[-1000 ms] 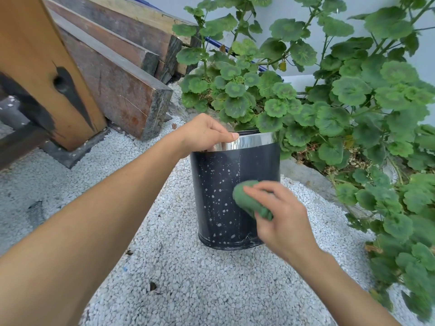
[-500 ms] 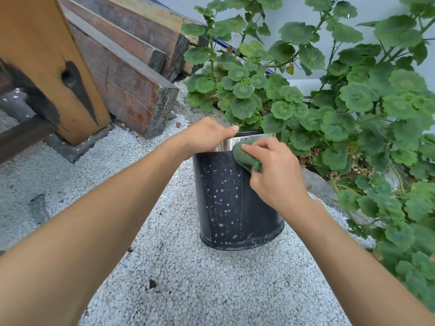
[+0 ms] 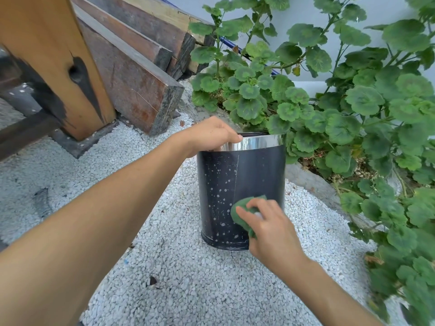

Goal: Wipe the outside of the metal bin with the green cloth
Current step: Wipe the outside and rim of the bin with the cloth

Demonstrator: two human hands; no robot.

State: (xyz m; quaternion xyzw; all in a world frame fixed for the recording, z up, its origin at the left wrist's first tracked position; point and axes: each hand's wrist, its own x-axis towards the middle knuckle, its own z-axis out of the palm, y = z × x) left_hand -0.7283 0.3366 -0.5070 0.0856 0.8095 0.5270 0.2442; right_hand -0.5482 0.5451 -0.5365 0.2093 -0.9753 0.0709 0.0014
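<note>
Green cloth (image 3: 242,211) bunched in the right hand (image 3: 270,228) rubs the metal bin (image 3: 235,182) low at centre frame, left hand (image 3: 211,135) clamping its rim; a hard push could tip it.

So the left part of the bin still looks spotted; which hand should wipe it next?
The right hand: it already holds the green cloth against the metal bin, beside the spots. The left hand grips the rim, steadying it.

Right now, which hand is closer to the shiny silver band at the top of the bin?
Left. The left hand grips the shiny band at the metal bin's top. The right hand is low on the bin's side, pressing the green cloth near the bottom.
</note>
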